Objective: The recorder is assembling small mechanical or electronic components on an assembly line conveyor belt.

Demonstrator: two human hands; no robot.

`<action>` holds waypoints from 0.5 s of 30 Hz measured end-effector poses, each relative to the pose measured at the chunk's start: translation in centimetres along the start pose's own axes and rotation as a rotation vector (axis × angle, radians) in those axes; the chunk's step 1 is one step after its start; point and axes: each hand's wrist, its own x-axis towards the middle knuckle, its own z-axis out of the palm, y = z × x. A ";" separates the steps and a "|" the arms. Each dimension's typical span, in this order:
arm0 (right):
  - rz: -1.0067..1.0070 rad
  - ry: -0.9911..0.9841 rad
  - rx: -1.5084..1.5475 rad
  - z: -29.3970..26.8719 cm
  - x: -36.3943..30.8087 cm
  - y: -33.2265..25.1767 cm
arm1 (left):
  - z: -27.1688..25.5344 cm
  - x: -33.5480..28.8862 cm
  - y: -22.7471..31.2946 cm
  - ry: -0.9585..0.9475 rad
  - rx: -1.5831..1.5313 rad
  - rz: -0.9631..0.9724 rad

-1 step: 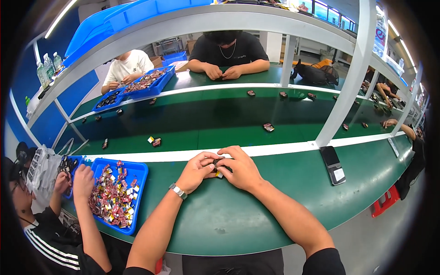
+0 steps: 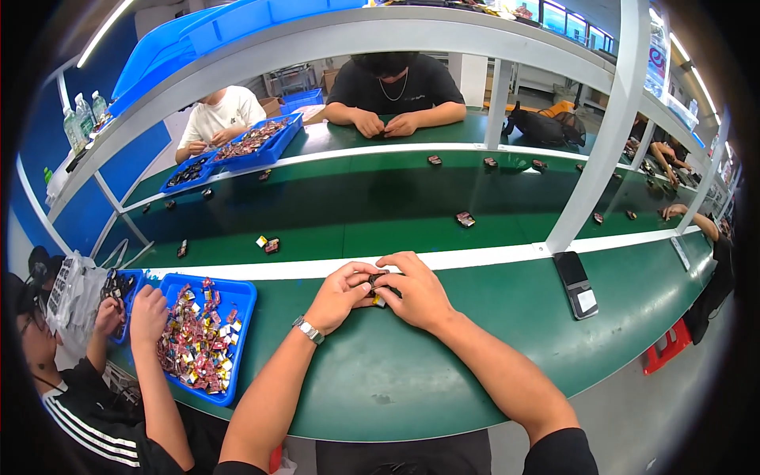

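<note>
Both my hands meet over the green table [image 2: 380, 364], close to the white rail. Between their fingers is a small dark part [image 2: 378, 290] with a yellow and white bit at its lower side; most of it is covered. My left hand [image 2: 340, 297], with a metal watch [image 2: 308, 330] on its wrist, is closed on the part from the left. My right hand [image 2: 418, 293] closes on it from the right, thumb and fingers bent around it. To the left stands a blue tray [image 2: 247, 317] heaped with small red, white and yellow parts [image 2: 202, 348].
Beyond the rail runs a green belt [image 2: 380, 229] with scattered small parts [image 2: 465, 219]. A dark phone-like device [image 2: 574, 281] lies right of me. A white post [image 2: 594, 142] rises from the rail. A co-worker's hand [image 2: 148, 313] is at the tray; others sit across the belt.
The parts on the belt have shifted very slightly to the right. The left co-worker's hand by the tray has moved a little. My own hands have hardly moved.
</note>
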 end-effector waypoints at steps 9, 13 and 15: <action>-0.037 0.013 0.063 0.2 0.0 0.1 | -0.4 0.5 -0.4 -0.016 -0.071 -0.012; 0.015 0.048 0.053 0.2 -0.2 -0.2 | -0.3 0.7 -0.5 -0.017 -0.060 0.006; 0.035 0.067 0.001 0.4 -0.3 -0.4 | -0.1 0.7 -0.5 -0.018 -0.039 0.007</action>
